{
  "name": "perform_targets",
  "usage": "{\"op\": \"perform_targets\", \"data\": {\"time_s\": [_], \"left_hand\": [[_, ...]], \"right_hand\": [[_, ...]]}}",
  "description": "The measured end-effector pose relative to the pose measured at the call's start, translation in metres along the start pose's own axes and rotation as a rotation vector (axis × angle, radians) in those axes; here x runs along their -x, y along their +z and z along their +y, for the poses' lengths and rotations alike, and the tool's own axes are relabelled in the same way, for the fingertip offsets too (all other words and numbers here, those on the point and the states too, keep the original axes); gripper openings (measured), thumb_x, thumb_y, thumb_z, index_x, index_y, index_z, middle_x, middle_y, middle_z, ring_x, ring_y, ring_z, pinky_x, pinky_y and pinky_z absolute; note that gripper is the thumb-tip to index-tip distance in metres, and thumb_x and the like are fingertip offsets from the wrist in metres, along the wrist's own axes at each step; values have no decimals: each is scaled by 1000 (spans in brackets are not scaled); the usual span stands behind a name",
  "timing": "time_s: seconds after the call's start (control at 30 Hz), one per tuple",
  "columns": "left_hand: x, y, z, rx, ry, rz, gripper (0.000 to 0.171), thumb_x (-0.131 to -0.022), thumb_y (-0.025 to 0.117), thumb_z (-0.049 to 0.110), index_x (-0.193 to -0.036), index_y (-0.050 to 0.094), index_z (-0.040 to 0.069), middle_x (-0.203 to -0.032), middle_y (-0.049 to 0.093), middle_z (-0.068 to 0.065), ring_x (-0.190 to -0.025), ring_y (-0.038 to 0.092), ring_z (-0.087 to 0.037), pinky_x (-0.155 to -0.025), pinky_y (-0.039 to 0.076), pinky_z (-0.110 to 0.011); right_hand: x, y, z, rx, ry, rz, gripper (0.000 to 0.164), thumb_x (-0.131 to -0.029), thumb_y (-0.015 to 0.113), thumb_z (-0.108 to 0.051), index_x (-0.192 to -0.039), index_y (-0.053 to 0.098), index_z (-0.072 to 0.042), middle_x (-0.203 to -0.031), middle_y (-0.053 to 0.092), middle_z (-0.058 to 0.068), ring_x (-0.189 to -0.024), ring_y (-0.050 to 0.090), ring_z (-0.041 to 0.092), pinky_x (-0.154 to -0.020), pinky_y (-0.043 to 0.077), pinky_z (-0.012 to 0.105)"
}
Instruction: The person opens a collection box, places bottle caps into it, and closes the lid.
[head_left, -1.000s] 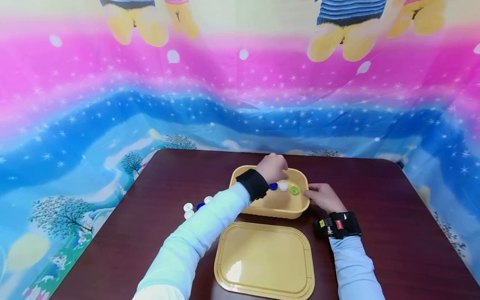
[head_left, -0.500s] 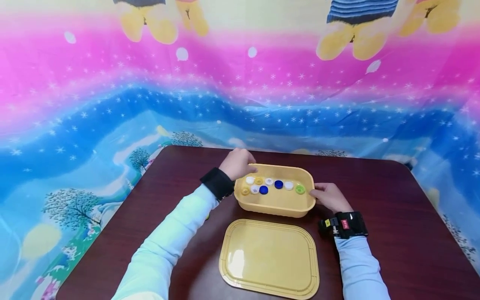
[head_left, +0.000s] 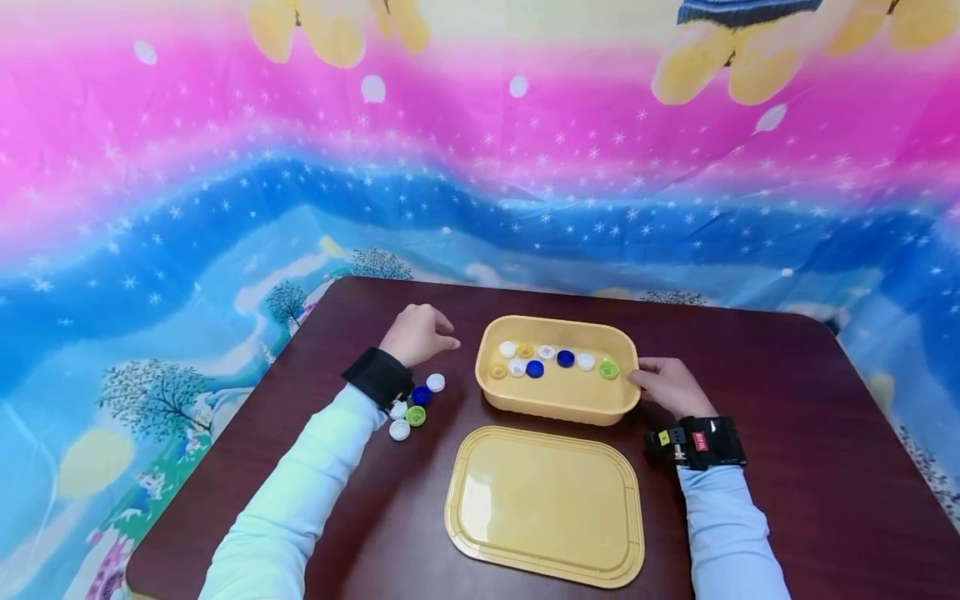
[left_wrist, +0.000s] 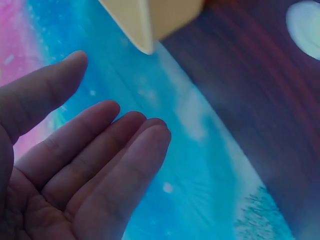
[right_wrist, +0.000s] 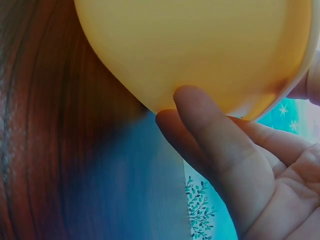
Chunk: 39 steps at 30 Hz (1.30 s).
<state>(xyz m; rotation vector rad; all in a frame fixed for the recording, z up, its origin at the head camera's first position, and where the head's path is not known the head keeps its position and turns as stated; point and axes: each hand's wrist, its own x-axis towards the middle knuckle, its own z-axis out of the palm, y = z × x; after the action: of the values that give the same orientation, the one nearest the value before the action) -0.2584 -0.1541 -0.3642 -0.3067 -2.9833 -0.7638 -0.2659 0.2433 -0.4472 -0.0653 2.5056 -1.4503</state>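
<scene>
In the head view my left hand [head_left: 420, 335] hovers over the table, left of the yellow plastic box [head_left: 555, 406]. Its fingers are loosely bent with nothing between them, as the left wrist view also shows. Below it lies a small group of bottle caps: a white cap [head_left: 436, 382], a blue cap [head_left: 422, 396], a green cap [head_left: 416, 416] and other white ones. My right hand [head_left: 672, 386] holds the box at its right end, with its fingers [right_wrist: 220, 135] against the wall. Several white, blue, yellow and green caps, among them a green cap [head_left: 608, 369], lie inside the box.
A flat yellow lid [head_left: 547, 508] lies on the dark wooden table [head_left: 810, 467] in front of the box. Behind the table hangs a colourful printed cloth [head_left: 465, 183]. Both wrists wear black straps.
My left hand has moved left, from over the box to beside it, near the loose caps. The right hand stays at the box's right end. The head view has shifted slightly.
</scene>
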Motion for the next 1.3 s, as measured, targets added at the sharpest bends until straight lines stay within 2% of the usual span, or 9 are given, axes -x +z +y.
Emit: {"op": "perform_targets", "data": {"time_s": [0.2,0.6,0.8,1.03,1.3], "left_hand": [[15,-2,-25,20,-68,5,30,-85,76,20,-108,73,0,-101,71,-12,-93,66,-27,-80,55,-39],[37,8,-66,-9,-213,-13,25,-84,77,16,-102,74,0,-97,71,-14,-89,64,-30,-81,54,-43],[44,17,-75,-12,-258,-32,17,-83,78,14,-95,77,1,-92,71,-13,-84,63,-28,-77,55,-42],[48,27,-79,-27,-276,-49,13,-82,78,14,-90,78,4,-84,70,-9,-76,63,-23,-74,55,-40],[47,33,-80,-63,-288,-30,16,-80,79,13,-91,77,2,-89,71,-12,-80,64,-26,-78,55,-43]], "right_hand": [[-2,-1,0,7,2,-11,55,-98,52,-19,-141,38,12,-128,55,31,-100,66,29,-84,54,40],[-1,-2,-2,19,-17,-23,56,-98,52,-20,-141,38,13,-130,53,32,-101,66,30,-83,54,40],[0,0,-4,13,0,-23,55,-98,52,-19,-141,38,12,-130,52,32,-102,66,31,-84,54,40],[0,-1,-4,9,8,-25,56,-98,52,-20,-142,38,12,-128,54,32,-99,67,29,-83,54,38],[-1,-1,-5,21,7,-30,56,-98,52,-20,-142,38,11,-129,54,31,-102,66,30,-84,54,38]]}}
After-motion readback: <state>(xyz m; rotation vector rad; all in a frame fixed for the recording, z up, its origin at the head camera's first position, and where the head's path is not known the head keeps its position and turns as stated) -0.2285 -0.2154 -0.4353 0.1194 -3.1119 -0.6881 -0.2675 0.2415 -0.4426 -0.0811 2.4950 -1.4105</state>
